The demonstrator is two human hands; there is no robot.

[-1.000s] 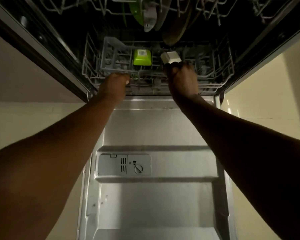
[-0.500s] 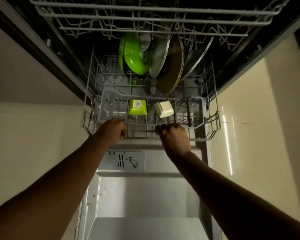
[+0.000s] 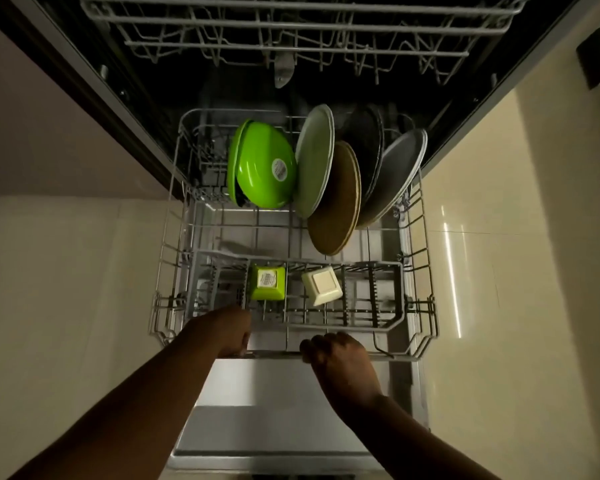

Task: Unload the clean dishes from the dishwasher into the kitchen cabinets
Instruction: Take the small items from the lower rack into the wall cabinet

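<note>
Stickers are the only labels in sight: a round pale one on the underside of the large green bowl (image 3: 262,169), and a rectangular one with what looks like a barcode on the base of the small green square bowl (image 3: 268,283). The print on both is too small to read.

The left hand (image 3: 227,332) has its grip curled closed around the front rail of the lower rack (image 3: 426,271), near the left end of that rail. The right hand (image 3: 340,363) is likewise gripping the same front rail, fingers hooked over the wire from the near side, a little right of centre. The two hands are apart, with bare rail between them.

The lower rack sits pulled out over the open dishwasher door (image 3: 278,431). At its back the large green bowl stands on edge, with a pale plate (image 3: 314,161), a brown plate (image 3: 336,202), a dark plate (image 3: 366,143) and a grey plate (image 3: 395,174) leaning in a row to its right, overlapping one another. Toward the front, a grey cutlery basket (image 3: 378,296) holds the small green square bowl and a cream square bowl (image 3: 322,285), both upside down, set side by side but not touching. The upper rack (image 3: 291,26) hangs above, farther back.
</note>
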